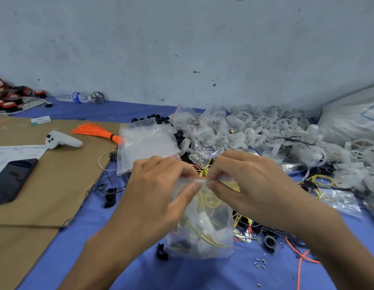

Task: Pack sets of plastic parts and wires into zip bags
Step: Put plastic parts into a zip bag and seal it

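**Bag**: clear, soft plastic zip pouch with a red line at the seal. It stood on the desk, which was covered in smooth blue cloth. Contents: white moulded plastic pieces, a black part and thin yellow wire in loops.

**Left hand** and **right hand**: each pinched the bag's top strip between thumb and forefinger, the thumbs nearly meeting at mid-seal.

**Empty bags**: flat, glossy stack, behind the bag to its left.

**Wheels**: heap of translucent white spoked rings, behind the bag to its right, mixed with small filled pouches.

**Yellow wires**: thin tangled loops, right of the bag.

**Black parts**: small, matte, round pieces, just left of the bag.

**Orange wires**: straight bundle, banded black and fanned at one end, well left of the bag and behind it.

**Cardboard**: flat brown sheet, left of the bag. It bore a black slab phone and a white rounded controller.
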`<state>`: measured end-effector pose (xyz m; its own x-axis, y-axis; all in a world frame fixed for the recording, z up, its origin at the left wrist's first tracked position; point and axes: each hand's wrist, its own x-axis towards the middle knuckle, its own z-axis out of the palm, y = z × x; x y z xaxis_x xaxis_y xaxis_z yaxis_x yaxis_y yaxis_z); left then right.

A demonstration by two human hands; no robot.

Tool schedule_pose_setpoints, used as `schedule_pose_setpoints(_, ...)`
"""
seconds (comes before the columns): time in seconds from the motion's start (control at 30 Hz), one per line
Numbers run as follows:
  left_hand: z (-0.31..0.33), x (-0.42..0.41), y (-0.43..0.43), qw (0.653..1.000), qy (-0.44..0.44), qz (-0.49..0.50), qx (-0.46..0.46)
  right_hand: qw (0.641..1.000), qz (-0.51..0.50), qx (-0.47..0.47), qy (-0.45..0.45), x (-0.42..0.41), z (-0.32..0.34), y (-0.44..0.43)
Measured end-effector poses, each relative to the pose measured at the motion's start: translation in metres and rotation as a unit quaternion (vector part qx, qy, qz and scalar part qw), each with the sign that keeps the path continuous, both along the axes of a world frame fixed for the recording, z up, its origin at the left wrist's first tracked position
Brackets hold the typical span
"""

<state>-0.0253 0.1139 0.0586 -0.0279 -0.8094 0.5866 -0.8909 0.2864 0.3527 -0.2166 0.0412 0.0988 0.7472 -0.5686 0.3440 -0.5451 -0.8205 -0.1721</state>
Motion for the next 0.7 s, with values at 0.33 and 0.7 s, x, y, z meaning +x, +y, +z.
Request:
schedule_pose_setpoints(0.33, -0.001, -0.008, -0.003, 1.0, 0.001, -0.024, -0.013, 0.998, 0.021, 0.019, -0.047, -0.011, -0.006, 0.0)
schedule_pose_setpoints(0.7, -0.005, -0.006, -0.002, 0.999, -0.032, -0.017, 0.036, 0.995, 0.026, 0.025, -0.098, -0.029, -0.016, -0.012)
